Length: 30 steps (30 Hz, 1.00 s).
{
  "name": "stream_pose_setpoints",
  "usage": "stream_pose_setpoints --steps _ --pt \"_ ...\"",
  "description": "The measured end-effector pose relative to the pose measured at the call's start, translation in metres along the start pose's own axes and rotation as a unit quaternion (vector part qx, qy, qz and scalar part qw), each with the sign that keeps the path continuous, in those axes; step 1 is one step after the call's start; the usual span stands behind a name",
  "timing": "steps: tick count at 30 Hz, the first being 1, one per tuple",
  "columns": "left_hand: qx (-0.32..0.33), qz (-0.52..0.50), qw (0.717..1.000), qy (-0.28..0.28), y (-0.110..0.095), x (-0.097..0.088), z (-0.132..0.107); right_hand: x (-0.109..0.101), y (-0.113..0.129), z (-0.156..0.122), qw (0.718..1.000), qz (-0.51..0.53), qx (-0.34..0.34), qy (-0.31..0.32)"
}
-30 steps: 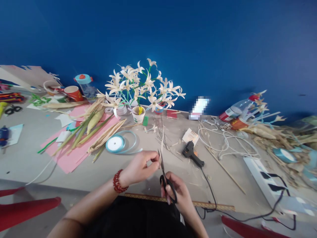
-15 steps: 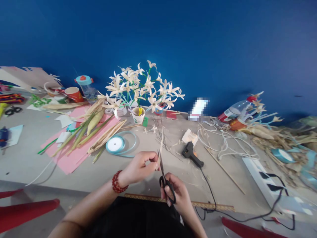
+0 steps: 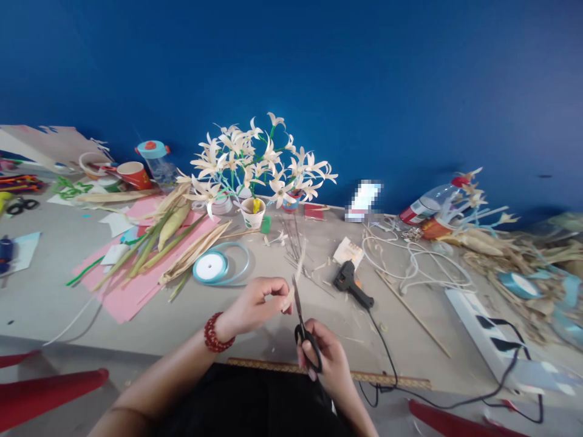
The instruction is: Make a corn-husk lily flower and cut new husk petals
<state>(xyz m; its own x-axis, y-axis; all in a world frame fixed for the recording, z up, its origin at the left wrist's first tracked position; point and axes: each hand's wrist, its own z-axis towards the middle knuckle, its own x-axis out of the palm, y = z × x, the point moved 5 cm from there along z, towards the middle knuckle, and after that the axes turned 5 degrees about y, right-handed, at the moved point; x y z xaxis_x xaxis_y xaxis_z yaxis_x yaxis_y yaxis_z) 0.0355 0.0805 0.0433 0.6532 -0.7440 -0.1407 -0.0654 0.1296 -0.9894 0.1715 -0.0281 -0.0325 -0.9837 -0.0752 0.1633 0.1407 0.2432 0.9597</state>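
Note:
My left hand [image 3: 255, 306], with a red bead bracelet on the wrist, pinches a thin pale strip of dried husk [image 3: 297, 273] that points up and away from me. My right hand [image 3: 325, 358] is closed through the black handles of a pair of scissors [image 3: 303, 321]. The blades point upward and lie along the strip, right beside my left fingertips. Both hands hover over the grey table [image 3: 54, 291] near its front edge.
A black glue gun [image 3: 353, 284] lies just right of the hands, its cord running to a white power strip [image 3: 492, 340]. A ruler [image 3: 392, 379] lies along the front edge. A blue ribbon spool [image 3: 212, 267], husks on pink paper [image 3: 132, 288] and a white flower bouquet [image 3: 255, 164] sit behind.
The husk strip has tilted slightly to the right and the hands have shifted a little; the scissors stay along the strip.

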Motion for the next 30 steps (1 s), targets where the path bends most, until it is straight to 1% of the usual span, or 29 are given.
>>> stream_pose_setpoints --steps 4,7,10,13,15,18,21,24,27,30 --pt "-0.004 -0.012 1.000 0.010 0.001 -0.001 0.001 -0.015 -0.001 -0.001 0.999 0.006 -0.011 -0.040" --pt "-0.002 0.009 0.999 0.032 0.002 0.000 0.002 -0.022 0.011 0.004 0.997 -0.007 -0.046 -0.057" --pt "-0.006 0.057 0.997 0.060 0.005 0.003 0.003 -0.018 0.030 0.014 0.995 -0.019 -0.085 -0.054" --pt "0.004 0.084 0.993 0.080 0.005 0.007 0.003 -0.011 0.044 0.028 0.994 0.016 -0.099 -0.053" --pt "0.012 0.093 0.992 0.080 0.005 0.006 0.002 -0.007 0.048 0.036 0.993 0.034 -0.101 -0.053" --pt "0.014 0.102 0.992 0.070 0.003 0.002 0.000 -0.003 0.048 0.043 0.993 0.032 -0.100 -0.049" --pt "-0.013 0.097 0.994 0.048 0.005 -0.005 -0.003 -0.001 0.044 0.046 0.993 0.034 -0.099 -0.049" --pt "-0.037 0.061 0.997 -0.006 0.011 -0.009 -0.005 0.001 0.041 0.046 0.994 0.036 -0.096 -0.046" --pt "-0.031 -0.037 0.997 -0.061 0.020 -0.004 -0.007 0.001 0.040 0.045 0.991 0.041 -0.100 -0.075" --pt "-0.025 -0.134 0.984 -0.110 0.032 0.008 -0.009 0.000 0.038 0.046 0.986 0.051 -0.111 -0.112"
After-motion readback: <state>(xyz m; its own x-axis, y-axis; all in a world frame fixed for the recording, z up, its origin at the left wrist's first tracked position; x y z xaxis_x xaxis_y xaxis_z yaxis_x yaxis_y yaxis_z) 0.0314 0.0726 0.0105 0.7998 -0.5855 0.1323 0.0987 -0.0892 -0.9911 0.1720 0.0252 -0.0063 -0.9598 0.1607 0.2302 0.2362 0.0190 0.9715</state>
